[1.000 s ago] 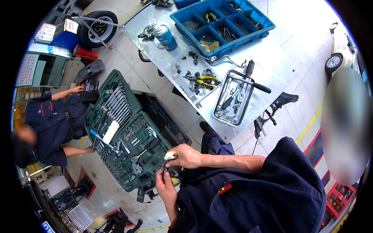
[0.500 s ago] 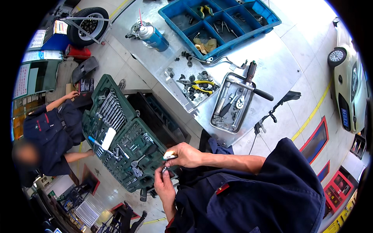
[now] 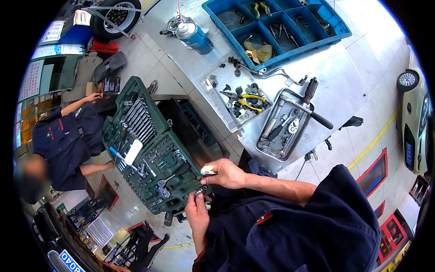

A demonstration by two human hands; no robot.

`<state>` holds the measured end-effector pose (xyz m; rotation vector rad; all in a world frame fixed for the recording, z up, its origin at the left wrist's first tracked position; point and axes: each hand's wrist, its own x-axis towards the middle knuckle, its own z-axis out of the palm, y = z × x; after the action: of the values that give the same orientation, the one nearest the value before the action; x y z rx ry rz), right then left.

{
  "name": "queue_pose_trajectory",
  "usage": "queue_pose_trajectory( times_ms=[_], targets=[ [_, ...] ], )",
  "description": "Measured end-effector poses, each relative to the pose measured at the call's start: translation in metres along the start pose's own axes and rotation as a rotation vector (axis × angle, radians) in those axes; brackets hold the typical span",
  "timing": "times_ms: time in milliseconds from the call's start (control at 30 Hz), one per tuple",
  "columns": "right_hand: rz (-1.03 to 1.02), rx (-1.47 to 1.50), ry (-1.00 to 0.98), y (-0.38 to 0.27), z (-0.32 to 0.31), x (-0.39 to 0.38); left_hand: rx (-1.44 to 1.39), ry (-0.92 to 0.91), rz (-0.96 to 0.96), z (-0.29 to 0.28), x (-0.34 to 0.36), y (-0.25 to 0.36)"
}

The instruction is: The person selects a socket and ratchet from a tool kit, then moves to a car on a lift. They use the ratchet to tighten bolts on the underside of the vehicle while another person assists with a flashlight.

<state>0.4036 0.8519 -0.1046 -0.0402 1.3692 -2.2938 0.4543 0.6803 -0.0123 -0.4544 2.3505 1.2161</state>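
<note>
My right hand (image 3: 226,174) is closed on a small light-coloured object (image 3: 208,170) with a green end, too small to identify. Just below it, my left hand (image 3: 197,211) pinches a small silver socket-like piece (image 3: 202,190) between thumb and fingers. Both hands are at the near right corner of an open green tool case (image 3: 136,84). The case holds rows of combination spanners (image 3: 138,120), sockets, a ratchet (image 3: 163,181) and a white object (image 3: 132,152) lying across the tools.
A metal bench (image 3: 344,99) carries a blue divided bin (image 3: 294,56), spray can (image 3: 199,41), yellow pliers (image 3: 249,100) and tray of tools (image 3: 283,154). A co-worker (image 3: 68,136) leans at the case's left. A wheel (image 3: 108,20) stands upper left, a car (image 3: 412,127) at right.
The view has shifted slightly. My hands are a little farther apart, and the silver piece in my left hand shows more clearly between them.
</note>
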Motion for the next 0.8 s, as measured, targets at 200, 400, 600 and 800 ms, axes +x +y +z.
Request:
queue_pose_trajectory(
  times_ms=[200, 400, 600, 800],
  targets=[
    [0.036, -0.056, -0.012, 0.007, -0.008, -0.008, -0.073, -0.005, 0.038, 0.005, 0.0, 0.01],
    [0.018, 0.201, 0.127, 0.018, -0.009, -0.017, -0.084, 0.019, 0.115, 0.005, -0.001, -0.006],
    [0.066, -0.098, 0.655, 0.02, -0.036, -0.041, -0.147, 0.007, 0.106, -0.001, -0.003, -0.011],
    [0.132, -0.207, 0.788, 0.001, -0.057, -0.043, -0.158, -0.052, 0.124, -0.001, -0.005, -0.012]
  ],
)
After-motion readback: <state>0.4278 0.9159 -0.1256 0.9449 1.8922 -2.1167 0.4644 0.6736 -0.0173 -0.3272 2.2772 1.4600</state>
